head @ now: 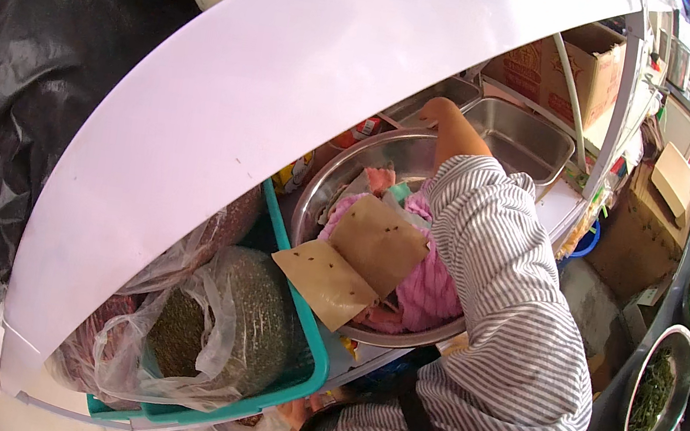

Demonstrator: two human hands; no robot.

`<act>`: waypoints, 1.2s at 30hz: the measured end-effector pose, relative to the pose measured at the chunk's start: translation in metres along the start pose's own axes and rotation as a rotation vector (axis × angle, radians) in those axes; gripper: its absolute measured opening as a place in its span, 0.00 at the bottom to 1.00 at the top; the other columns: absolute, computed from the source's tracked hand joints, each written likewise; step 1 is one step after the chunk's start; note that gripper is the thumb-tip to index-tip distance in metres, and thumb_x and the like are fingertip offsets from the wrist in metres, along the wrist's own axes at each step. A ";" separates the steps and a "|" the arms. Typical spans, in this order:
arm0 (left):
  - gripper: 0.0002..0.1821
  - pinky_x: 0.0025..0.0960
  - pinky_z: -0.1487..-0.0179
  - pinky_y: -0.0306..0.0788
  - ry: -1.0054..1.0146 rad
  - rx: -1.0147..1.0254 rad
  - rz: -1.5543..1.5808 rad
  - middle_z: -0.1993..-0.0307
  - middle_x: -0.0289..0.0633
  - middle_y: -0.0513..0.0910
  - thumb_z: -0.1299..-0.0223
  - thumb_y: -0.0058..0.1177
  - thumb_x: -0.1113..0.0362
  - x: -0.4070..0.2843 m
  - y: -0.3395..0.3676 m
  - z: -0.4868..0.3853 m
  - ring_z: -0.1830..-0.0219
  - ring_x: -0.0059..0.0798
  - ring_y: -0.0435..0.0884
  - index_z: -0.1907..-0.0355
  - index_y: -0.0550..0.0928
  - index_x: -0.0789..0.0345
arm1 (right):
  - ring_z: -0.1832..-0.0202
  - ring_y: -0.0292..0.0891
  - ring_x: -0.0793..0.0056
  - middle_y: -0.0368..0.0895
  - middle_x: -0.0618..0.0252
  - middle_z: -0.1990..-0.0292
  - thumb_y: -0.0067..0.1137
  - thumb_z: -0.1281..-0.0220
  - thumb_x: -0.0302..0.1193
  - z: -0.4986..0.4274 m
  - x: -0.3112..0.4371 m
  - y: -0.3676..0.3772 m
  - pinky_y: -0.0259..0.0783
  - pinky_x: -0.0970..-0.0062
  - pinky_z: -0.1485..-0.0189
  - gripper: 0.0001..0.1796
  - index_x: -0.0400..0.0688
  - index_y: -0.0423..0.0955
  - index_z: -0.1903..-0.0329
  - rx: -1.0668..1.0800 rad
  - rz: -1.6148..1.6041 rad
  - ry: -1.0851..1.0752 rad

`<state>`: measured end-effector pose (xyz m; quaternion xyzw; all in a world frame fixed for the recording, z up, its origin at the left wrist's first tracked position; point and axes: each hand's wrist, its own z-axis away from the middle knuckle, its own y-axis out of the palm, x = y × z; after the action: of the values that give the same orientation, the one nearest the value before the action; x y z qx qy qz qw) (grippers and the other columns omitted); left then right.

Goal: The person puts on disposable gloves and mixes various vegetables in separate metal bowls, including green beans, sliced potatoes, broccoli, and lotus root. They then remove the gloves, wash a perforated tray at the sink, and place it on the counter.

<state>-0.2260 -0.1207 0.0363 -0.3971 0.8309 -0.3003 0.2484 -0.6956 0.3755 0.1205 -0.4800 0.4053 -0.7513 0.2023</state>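
My right hand (442,111), at the end of a striped sleeve, reaches under the white counter top beside a rectangular steel pan (515,133). Its fingers are mostly hidden. Below the forearm sits a round steel basin (314,201) holding a crumpled pink cloth (430,293) and other rags. A folded tan card (381,240) with dark specks, seemingly a sticky fly trap, lies across the cloth and the basin's rim. Only a little of my left hand (304,408) shows low in the view, near the teal plastic basket (314,363); what it touches is unclear.
The white counter top (311,78) overhangs the shelf. Clear plastic bags of dried, ground seasoning (258,316) fill the basket. A cardboard box (557,73) stands on the shelf behind. To the right are another carton (641,224) and steel bowls of food, one with green strands (653,398).
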 end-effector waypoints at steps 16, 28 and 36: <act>0.12 0.45 0.61 0.73 -0.009 -0.034 0.004 0.64 0.45 0.82 0.31 0.46 0.60 -0.012 0.015 0.008 0.66 0.42 0.79 0.57 0.80 0.65 | 0.52 0.82 0.60 0.85 0.53 0.58 0.55 0.43 0.35 0.000 -0.026 -0.002 0.75 0.65 0.51 0.15 0.39 0.83 0.59 -0.467 -0.411 0.119; 0.11 0.42 0.64 0.74 0.092 -0.117 0.035 0.66 0.42 0.82 0.30 0.46 0.61 -0.005 0.022 0.008 0.71 0.37 0.78 0.57 0.80 0.64 | 0.67 0.83 0.67 0.85 0.62 0.73 0.62 0.48 0.35 0.033 -0.032 -0.074 0.75 0.67 0.64 0.07 0.45 0.81 0.71 -0.255 -0.411 -0.091; 0.13 0.46 0.56 0.73 0.351 0.037 0.411 0.62 0.45 0.81 0.35 0.52 0.61 0.023 0.016 0.014 0.64 0.44 0.79 0.53 0.79 0.66 | 0.76 0.82 0.60 0.82 0.54 0.73 0.60 0.43 0.33 0.247 -0.035 -0.112 0.81 0.67 0.73 0.13 0.35 0.76 0.63 -0.280 -0.805 -0.008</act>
<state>-0.2381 -0.1358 0.0117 -0.1576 0.9189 -0.3227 0.1635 -0.4519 0.3633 0.2429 -0.6255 0.2827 -0.7064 -0.1727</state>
